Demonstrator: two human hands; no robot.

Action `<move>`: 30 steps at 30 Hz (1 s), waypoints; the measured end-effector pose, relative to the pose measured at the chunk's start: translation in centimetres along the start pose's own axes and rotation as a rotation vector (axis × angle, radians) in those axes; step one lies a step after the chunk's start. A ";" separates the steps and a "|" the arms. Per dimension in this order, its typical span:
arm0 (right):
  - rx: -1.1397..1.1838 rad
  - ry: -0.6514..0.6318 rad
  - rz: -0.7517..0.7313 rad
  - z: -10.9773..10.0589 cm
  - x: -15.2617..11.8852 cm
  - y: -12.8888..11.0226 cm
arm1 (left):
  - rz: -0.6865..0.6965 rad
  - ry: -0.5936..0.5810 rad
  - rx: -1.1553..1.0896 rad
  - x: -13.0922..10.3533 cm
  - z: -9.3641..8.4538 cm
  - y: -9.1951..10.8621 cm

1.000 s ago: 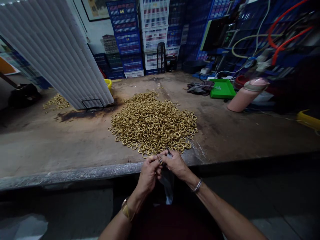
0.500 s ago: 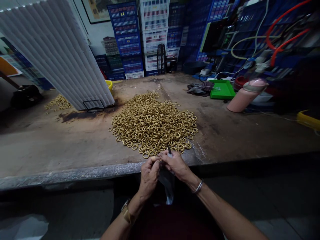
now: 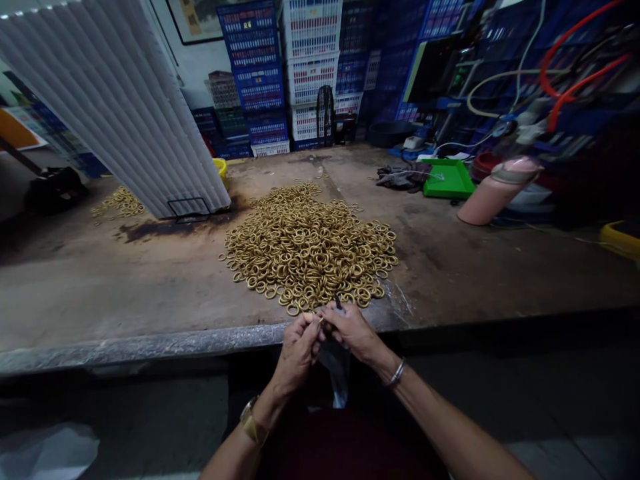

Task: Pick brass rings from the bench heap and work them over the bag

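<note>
A heap of gold-coloured metal rings [image 3: 310, 247] lies on the table in front of me. At its near edge my hands meet, above the table's front edge. My left hand [image 3: 298, 347] is closed, its thumb and forefinger pinching a small gold ring [image 3: 321, 321], mostly hidden by the fingers. My right hand [image 3: 354, 332] is wrapped round a slim tool [image 3: 339, 303] whose dark end sticks up past the knuckles; its working tip is hidden. Below the hands hangs a pale, translucent plastic sheet or bag [image 3: 339, 377].
A tall ridged white panel [image 3: 125, 100] leans in a black wire stand at left, beside a smaller ring pile [image 3: 120, 202]. At right are a green tray [image 3: 449, 179], dark gloves [image 3: 403, 177] and a tilted pink bottle [image 3: 497, 192]. Crates [image 3: 257, 80] stand stacked behind the table [image 3: 125, 293].
My left fingers have shifted slightly around the small ring, and a bit of gold now shows between thumb and forefinger. My right hand keeps its hold on the tool. The view has turned slightly left.
</note>
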State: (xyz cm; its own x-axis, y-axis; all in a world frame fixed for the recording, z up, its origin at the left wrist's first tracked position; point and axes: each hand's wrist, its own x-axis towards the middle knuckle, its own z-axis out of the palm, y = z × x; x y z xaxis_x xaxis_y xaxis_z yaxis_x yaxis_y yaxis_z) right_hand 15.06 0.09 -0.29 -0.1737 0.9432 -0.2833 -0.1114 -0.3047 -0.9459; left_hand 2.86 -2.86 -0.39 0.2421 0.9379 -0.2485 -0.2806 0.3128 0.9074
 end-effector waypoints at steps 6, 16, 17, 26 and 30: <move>0.078 -0.029 0.007 0.4 -0.1 -0.5 | -0.005 -0.014 -0.126 -0.1 0.0 -0.1; -0.429 0.115 -0.285 -0.2 0.1 0.3 | -0.006 -0.003 -0.225 -0.3 -0.2 0.3; -0.558 0.111 -0.363 -0.4 -0.1 0.4 | 0.006 -0.002 -0.224 -0.3 -0.2 0.3; -1.069 -0.076 -0.492 -0.6 -1.2 0.9 | 0.078 -0.001 -0.095 -0.1 -0.8 -0.1; -1.074 -0.056 -0.499 -0.6 -1.1 0.8 | 0.113 -0.006 -0.039 -0.1 -1.0 -0.3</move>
State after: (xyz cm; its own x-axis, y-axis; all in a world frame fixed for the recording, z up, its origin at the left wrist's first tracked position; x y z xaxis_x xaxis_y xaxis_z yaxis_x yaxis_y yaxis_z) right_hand 15.77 -1.07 -0.83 -0.3893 0.9109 0.1370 0.6948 0.3881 -0.6055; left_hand 2.01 -2.92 -0.96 0.2125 0.9666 -0.1432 -0.3427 0.2110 0.9155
